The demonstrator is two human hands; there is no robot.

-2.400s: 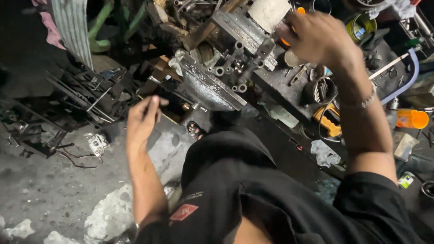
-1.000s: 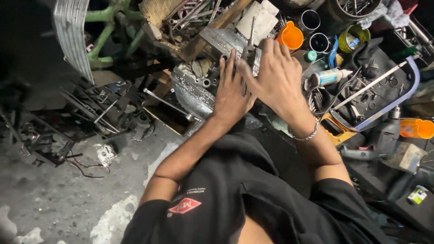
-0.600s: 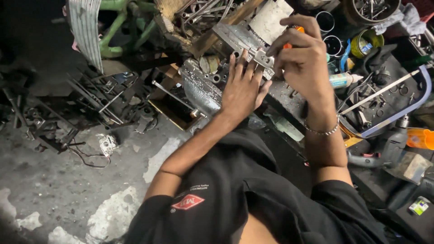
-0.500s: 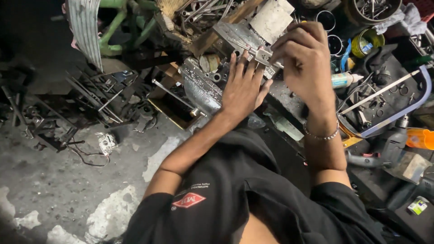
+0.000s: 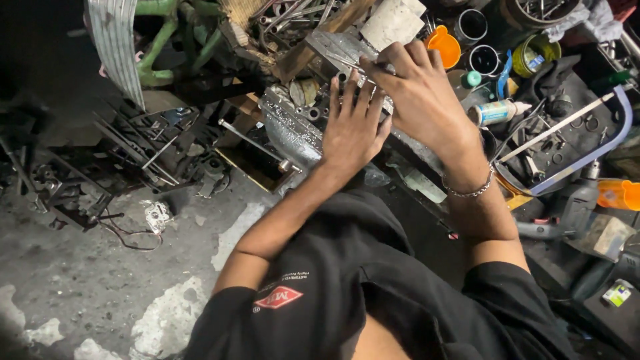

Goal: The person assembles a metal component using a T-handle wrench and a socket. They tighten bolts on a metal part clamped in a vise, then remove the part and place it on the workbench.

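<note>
Now your left hand (image 5: 351,130) lies flat and open on the shiny metal engine part (image 5: 293,130) at the counter's front edge. Just beside it, your right hand (image 5: 420,100) pinches a thin metal tool (image 5: 373,65) over the part. An orange funnel (image 5: 443,45) sits farther back.

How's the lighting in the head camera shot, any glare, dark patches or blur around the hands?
Head view: light falls on both hands, left hand and right hand, both sharp; mild glare on the metal engine casing; the top left corner and right edge sink into shadow; the concrete floor is dim but readable.
</note>
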